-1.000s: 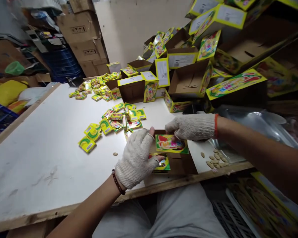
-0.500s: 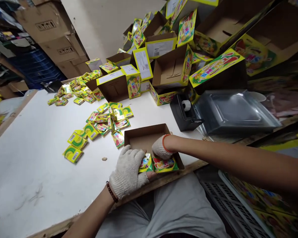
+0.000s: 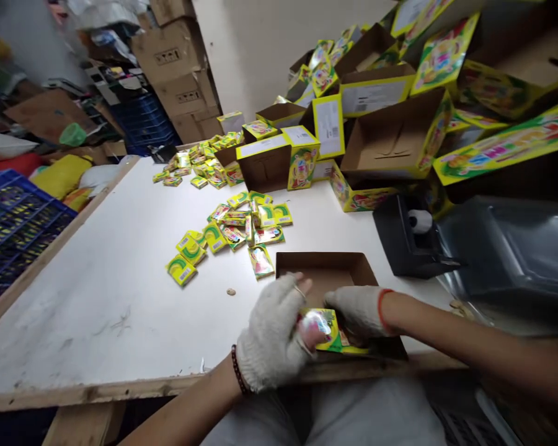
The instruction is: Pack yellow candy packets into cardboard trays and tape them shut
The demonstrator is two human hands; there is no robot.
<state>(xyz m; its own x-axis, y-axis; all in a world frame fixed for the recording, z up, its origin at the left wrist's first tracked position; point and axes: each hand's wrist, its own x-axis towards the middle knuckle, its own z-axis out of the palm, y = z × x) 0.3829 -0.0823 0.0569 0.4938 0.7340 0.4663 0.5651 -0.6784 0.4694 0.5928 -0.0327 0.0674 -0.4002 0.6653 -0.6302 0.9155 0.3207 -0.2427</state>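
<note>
An open brown carton tray (image 3: 325, 267) lies at the near edge of the white table (image 3: 97, 291). Both my hands wear white knit gloves. My left hand (image 3: 276, 331) is closed at the tray's near left corner, gripping small yellow-green packets (image 3: 328, 325) that stand in the tray. My right hand (image 3: 360, 310) rests inside the tray with fingers curled against the same packets from the right. A loose heap of yellow-green packets (image 3: 239, 226) lies on the table just beyond the tray.
A black tape dispenser (image 3: 407, 238) and a clear plastic tray (image 3: 506, 248) stand right of the carton. Open printed boxes (image 3: 390, 136) pile up at the back right. Another packet heap (image 3: 199, 164) lies farther back. A blue crate (image 3: 9, 217) sits to the left.
The view swung back toward the left. My hands stayed at the tray's near edge, pressing the packets together; the right hand drew slightly nearer the left.
</note>
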